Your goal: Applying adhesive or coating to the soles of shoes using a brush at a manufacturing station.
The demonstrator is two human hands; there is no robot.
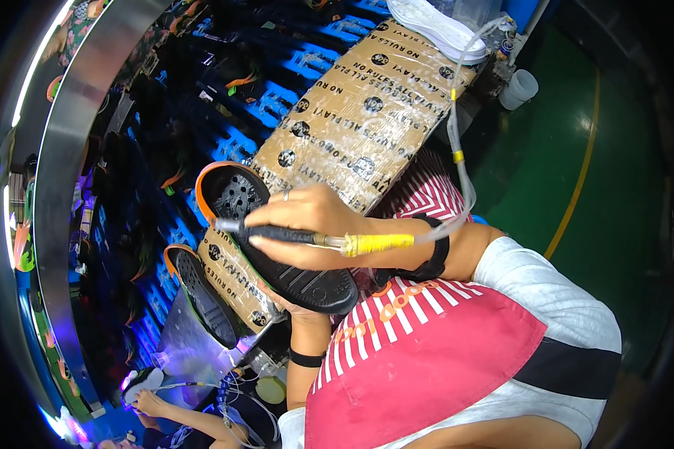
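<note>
A black clog (318,288) with an orange edge at its far end lies tilted across the near end of a long cardboard-covered board. My left hand (296,305) supports it from below, with most of its fingers hidden under the clog. Above the clog, my right hand (318,213) is closed around a pen-like tool (281,234) with a black grip and a silver tip. The tip is over the clog's orange edge; I cannot tell whether it touches. A yellow-wrapped hose (382,243) runs back from the tool. A second black clog (202,295) with an orange edge rests to the left.
The cardboard-covered board (337,112) stretches away, with white shoe soles (434,30) at its far end. A blue slatted conveyor (269,101) carrying dark shoes runs along its left. A white bucket (518,90) stands right. A co-worker's hand (151,404) holds a white item at lower left.
</note>
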